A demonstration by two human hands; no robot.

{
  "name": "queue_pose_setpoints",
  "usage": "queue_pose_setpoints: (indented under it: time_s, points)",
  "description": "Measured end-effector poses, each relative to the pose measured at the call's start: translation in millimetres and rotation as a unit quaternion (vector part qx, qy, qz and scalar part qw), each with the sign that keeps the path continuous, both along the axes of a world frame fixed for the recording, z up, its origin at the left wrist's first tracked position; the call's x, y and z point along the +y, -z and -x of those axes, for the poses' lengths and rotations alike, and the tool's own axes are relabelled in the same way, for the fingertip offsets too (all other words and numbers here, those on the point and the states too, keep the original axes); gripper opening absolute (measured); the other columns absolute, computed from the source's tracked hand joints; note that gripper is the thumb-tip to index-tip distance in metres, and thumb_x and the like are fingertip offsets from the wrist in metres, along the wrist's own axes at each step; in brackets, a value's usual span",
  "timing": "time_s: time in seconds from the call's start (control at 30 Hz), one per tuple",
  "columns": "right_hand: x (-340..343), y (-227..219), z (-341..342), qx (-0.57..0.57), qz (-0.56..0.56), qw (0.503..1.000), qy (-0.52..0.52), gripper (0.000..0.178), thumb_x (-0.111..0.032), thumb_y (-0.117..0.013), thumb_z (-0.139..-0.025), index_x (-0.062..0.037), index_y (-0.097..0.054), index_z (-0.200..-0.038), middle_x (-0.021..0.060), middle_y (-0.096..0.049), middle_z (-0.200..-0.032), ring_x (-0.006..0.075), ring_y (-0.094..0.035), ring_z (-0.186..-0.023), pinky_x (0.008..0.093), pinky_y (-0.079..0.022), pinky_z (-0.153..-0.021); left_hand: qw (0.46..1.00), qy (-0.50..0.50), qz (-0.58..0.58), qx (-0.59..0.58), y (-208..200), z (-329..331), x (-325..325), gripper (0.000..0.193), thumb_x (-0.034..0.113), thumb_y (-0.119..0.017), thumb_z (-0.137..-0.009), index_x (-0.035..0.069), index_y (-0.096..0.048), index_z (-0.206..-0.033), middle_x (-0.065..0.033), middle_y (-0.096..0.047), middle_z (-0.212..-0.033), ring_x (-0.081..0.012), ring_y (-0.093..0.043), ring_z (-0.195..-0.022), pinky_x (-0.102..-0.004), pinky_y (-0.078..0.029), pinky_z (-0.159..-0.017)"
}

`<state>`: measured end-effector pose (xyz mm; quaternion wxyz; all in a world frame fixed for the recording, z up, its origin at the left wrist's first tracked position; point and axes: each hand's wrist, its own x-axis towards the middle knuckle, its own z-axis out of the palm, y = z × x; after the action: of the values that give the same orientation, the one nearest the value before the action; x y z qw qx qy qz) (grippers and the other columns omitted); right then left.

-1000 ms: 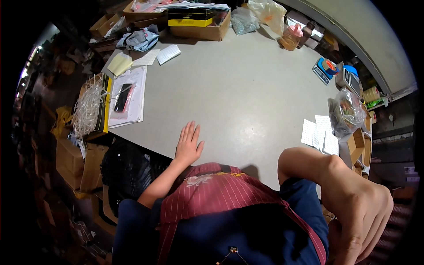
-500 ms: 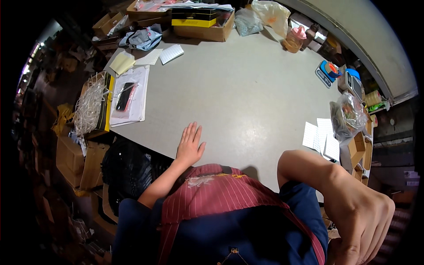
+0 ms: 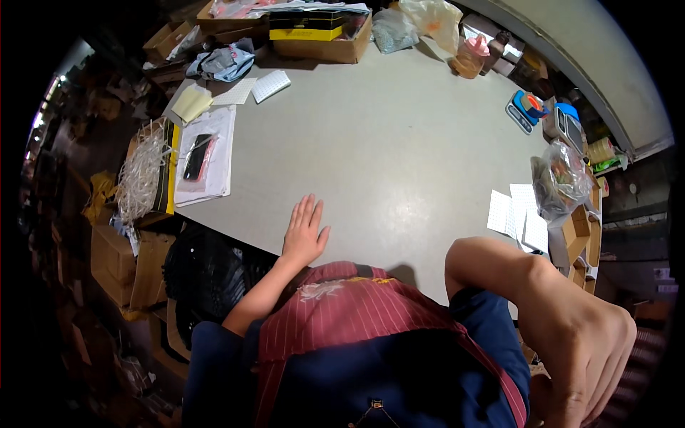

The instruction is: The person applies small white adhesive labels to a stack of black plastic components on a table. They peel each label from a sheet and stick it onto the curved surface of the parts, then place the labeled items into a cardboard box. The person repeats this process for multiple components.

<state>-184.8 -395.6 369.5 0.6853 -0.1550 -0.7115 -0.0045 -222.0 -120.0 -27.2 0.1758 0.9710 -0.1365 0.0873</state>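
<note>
My left hand [image 3: 305,232] lies flat on the grey table [image 3: 342,143] near its front edge, fingers stretched out and holding nothing. Raised close on the right is my right hand [image 3: 581,349], bent at the wrist with its fingers curled down and together. Its fingertips are hidden, so whatever they may grip cannot be made out. Beyond the right forearm lie white sheets of small labels [image 3: 524,214]. To the left of my left hand, a phone [image 3: 198,158] in a clear plastic bag rests on a stack of papers [image 3: 219,157].
A box of white strips [image 3: 145,175] stands at the left edge. Cardboard boxes [image 3: 325,50] and plastic bags [image 3: 394,31] line the back. A pink-lidded jar [image 3: 469,58], a small scale [image 3: 519,114], a filled clear bag [image 3: 564,182] and tape rolls [image 3: 601,150] sit along the right.
The whole view has shifted slightly, with the tabletop things sitting a little higher and farther left. Both hands keep nearly the same pose, and nothing was picked up or put down.
</note>
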Motion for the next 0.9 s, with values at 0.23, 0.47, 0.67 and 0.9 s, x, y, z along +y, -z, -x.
queue_pose_setpoints:
  time_s: [0.23, 0.47, 0.67, 0.9]
  points:
    - [4.0, 0.8, 1.1, 0.015, -0.024, 1.000, -0.003, 0.037, 0.017, -0.060, -0.073, -0.0078, -0.050, -0.047, 0.0095, -0.060, -0.052, 0.0199, -0.075, -0.071, 0.0264, -0.056, -0.074, 1.000, -0.003, -0.007, -0.013, -3.0, 0.2, -1.0, 0.063, 0.028, -0.058, -0.099, -0.007, -0.041, -0.148, -0.0294, -0.035, -0.157, -0.0433, -0.029, -0.149, -0.0521, -0.024, -0.123]
    - [5.9, -5.4, -12.9, -0.180, -0.352, 0.919, 0.003, 0.037, 0.014, -0.058, -0.079, -0.0079, -0.052, -0.049, 0.0062, -0.052, -0.047, 0.0211, -0.076, -0.074, 0.0321, -0.060, -0.089, 1.000, 0.000, 0.000, -0.002, -0.5, -0.9, 0.1, 0.065, 0.027, -0.058, -0.098, -0.004, -0.037, -0.152, -0.0280, -0.030, -0.160, -0.0436, -0.026, -0.150, -0.0531, -0.023, -0.123]
    - [21.8, -19.8, -15.1, -0.266, -0.648, 0.694, 0.166, 0.036, 0.014, -0.059, -0.078, -0.0073, -0.053, -0.051, 0.0057, -0.053, -0.048, 0.0197, -0.072, -0.065, 0.0374, -0.060, -0.092, 1.000, -0.005, -0.004, -0.007, 0.8, 2.1, 0.7, 0.064, 0.027, -0.058, -0.099, -0.005, -0.038, -0.151, -0.0281, -0.031, -0.159, -0.0434, -0.027, -0.150, -0.0529, -0.023, -0.123]
    - [14.9, -9.3, -6.4, -0.231, -0.570, 0.774, 0.149, 0.032, 0.017, -0.063, -0.073, -0.0062, -0.055, -0.052, 0.0056, -0.054, -0.049, 0.0184, -0.068, -0.057, 0.0446, -0.060, -0.095, 1.000, -0.006, -0.011, -0.011, -2.4, 1.3, 0.0, 0.064, 0.028, -0.058, -0.098, -0.006, -0.040, -0.149, -0.0290, -0.034, -0.157, -0.0429, -0.030, -0.149, -0.0524, -0.024, -0.123]
